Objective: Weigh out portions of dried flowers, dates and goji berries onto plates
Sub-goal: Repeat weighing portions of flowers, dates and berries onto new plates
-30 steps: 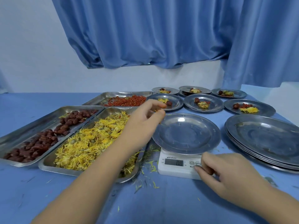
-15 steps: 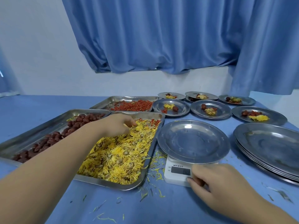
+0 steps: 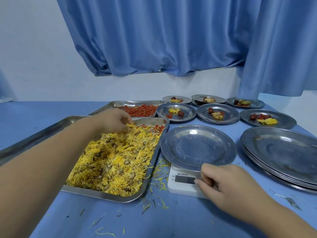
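Note:
A steel tray (image 3: 152, 162) holds a heap of yellow dried flowers (image 3: 113, 162). My left hand (image 3: 114, 121) is at its far end, fingers pinched on a tuft of flowers. An empty steel plate (image 3: 199, 148) sits on the white kitchen scale (image 3: 181, 184). My right hand (image 3: 224, 184) rests on the scale's front right, fingers curled and covering part of the display. A tray of red goji berries (image 3: 139, 109) lies behind. The tray of dates (image 3: 34, 136) at the left is mostly hidden by my left arm.
Several filled plates (image 3: 176, 111) with flowers, dates and berries stand at the back right. A stack of empty plates (image 3: 281, 155) is at the right. Loose petals (image 3: 159, 179) litter the blue tablecloth between tray and scale. A blue curtain hangs behind.
My left hand moved from the plate's edge back over the flower tray and now pinches flowers at its far end. My right hand stays at the scale's buttons.

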{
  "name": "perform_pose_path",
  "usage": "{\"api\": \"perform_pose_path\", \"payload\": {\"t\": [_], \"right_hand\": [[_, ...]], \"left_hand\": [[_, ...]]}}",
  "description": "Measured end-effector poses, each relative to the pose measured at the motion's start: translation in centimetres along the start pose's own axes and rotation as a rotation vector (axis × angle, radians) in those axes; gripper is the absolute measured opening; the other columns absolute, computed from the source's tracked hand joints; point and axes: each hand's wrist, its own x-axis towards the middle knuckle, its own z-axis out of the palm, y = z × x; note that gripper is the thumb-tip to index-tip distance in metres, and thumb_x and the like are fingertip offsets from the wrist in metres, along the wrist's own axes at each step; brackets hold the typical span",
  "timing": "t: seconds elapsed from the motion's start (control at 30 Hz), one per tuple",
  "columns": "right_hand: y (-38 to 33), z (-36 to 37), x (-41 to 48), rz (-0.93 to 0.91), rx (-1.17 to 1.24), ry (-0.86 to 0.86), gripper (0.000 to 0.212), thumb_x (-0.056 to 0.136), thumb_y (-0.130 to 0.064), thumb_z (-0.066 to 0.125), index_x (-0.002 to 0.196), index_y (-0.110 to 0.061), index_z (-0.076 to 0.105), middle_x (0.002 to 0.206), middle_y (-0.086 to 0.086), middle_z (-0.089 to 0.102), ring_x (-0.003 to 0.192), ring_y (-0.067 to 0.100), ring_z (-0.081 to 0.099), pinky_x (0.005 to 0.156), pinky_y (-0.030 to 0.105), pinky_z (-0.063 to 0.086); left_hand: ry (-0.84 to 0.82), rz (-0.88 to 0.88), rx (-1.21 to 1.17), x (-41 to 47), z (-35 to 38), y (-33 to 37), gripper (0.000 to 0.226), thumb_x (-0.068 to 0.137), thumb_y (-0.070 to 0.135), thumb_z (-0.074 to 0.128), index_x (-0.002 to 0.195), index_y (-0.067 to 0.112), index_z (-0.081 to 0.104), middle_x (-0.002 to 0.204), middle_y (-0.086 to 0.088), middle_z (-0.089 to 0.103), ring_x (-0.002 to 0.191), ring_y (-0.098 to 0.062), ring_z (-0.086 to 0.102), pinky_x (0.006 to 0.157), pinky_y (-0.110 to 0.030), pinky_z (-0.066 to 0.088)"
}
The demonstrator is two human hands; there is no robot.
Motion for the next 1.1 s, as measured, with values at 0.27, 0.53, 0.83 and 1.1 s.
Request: {"api": "perform_pose_path", "payload": {"t": [0.27,0.53,0.83,1.1], "right_hand": [[-0.2,-0.2,-0.2,0.041,0.069,-0.009,0.039,0.086,-0.041,0.056,0.063,-0.025,0.03,0.052,-0.006,0.042,0.057,0.013,0.042,0.05,0.02,0.029],[-0.1,-0.3,-0.3,0.074,0.109,-0.008,0.039,0.086,-0.04,0.057,0.062,-0.025,0.031,0.068,-0.017,0.052,0.062,0.013,0.044,0.052,0.023,0.031],[-0.1,-0.6,-0.4,0.087,0.122,-0.002,0.037,0.087,-0.041,0.055,0.063,-0.026,0.031,0.068,-0.02,0.052,0.06,0.012,0.044,0.05,0.023,0.029],[0.7,-0.9,-0.2,0.12,0.102,0.025,0.034,0.085,-0.041,0.053,0.065,-0.024,0.032,0.054,-0.003,0.044,0.061,0.017,0.043,0.051,0.024,0.029]], "left_hand": [[0.145,0.023,-0.171,-1.6,-0.7,-0.6,0.017,0.094,0.044,0.056,0.092,0.032,0.068,0.085,0.01,0.068,0.082,-0.01,0.063,0.072,-0.027,0.044],[0.065,-0.022,-0.268,-3.0,-0.4,-0.5,0.023,0.096,0.051,0.047,0.093,0.04,0.067,0.083,0.017,0.063,0.068,-0.005,0.056,0.058,-0.024,0.046],[-0.045,0.024,-0.638,-3.3,-0.1,2.3,0.022,0.097,0.03,0.054,0.089,0.029,0.074,0.086,0.007,0.072,0.07,-0.014,0.055,0.063,-0.029,0.049],[-0.179,0.249,-0.664,-1.1,2.7,11.2,0.015,0.092,0.022,0.062,0.102,0.026,0.073,0.103,-0.013,0.07,0.093,-0.029,0.067,0.071,-0.024,0.056]]}}
